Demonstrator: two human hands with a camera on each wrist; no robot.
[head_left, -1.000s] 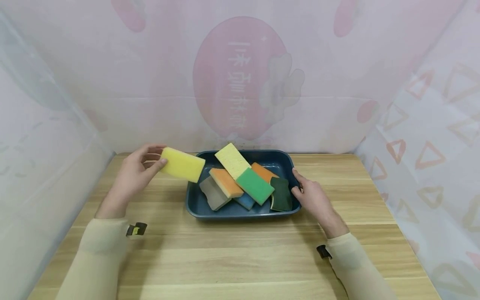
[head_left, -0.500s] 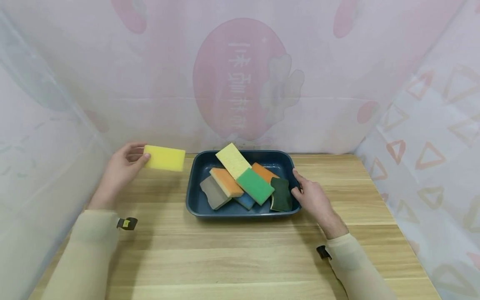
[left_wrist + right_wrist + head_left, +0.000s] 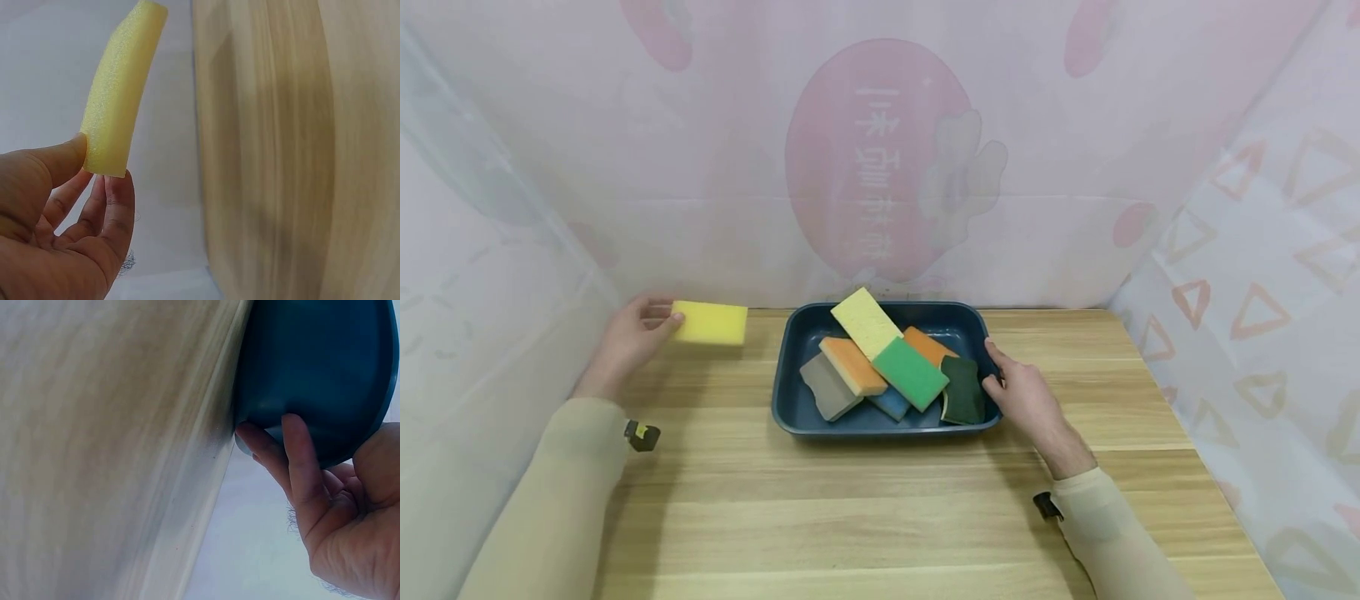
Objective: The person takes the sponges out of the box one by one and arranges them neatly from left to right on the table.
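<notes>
My left hand (image 3: 631, 337) pinches one end of a plain yellow sponge (image 3: 710, 323) between thumb and fingers, above the table's back left. In the left wrist view the sponge (image 3: 122, 94) points up from the fingertips, touching nothing else. My right hand (image 3: 1028, 400) grips the right end of a dark blue tray (image 3: 887, 430). The right wrist view has fingers against the tray's outer wall (image 3: 312, 369), with the thumb at its rim. Inside lie a pale yellow sponge (image 3: 865, 321), a green one (image 3: 912, 372), an orange one (image 3: 853, 367), a grey one (image 3: 829, 387) and a dark green one (image 3: 962, 390), overlapping.
Another orange sponge (image 3: 928, 343) and a partly covered blue one (image 3: 891, 402) are also in the tray. The wooden table (image 3: 850, 517) ends at a printed cloth backdrop (image 3: 730, 167). Cloth walls also stand at left and right.
My left hand has carried the yellow sponge leftward, from beside the tray's left rim to well away from it. The right hand and the tray have stayed in place.
</notes>
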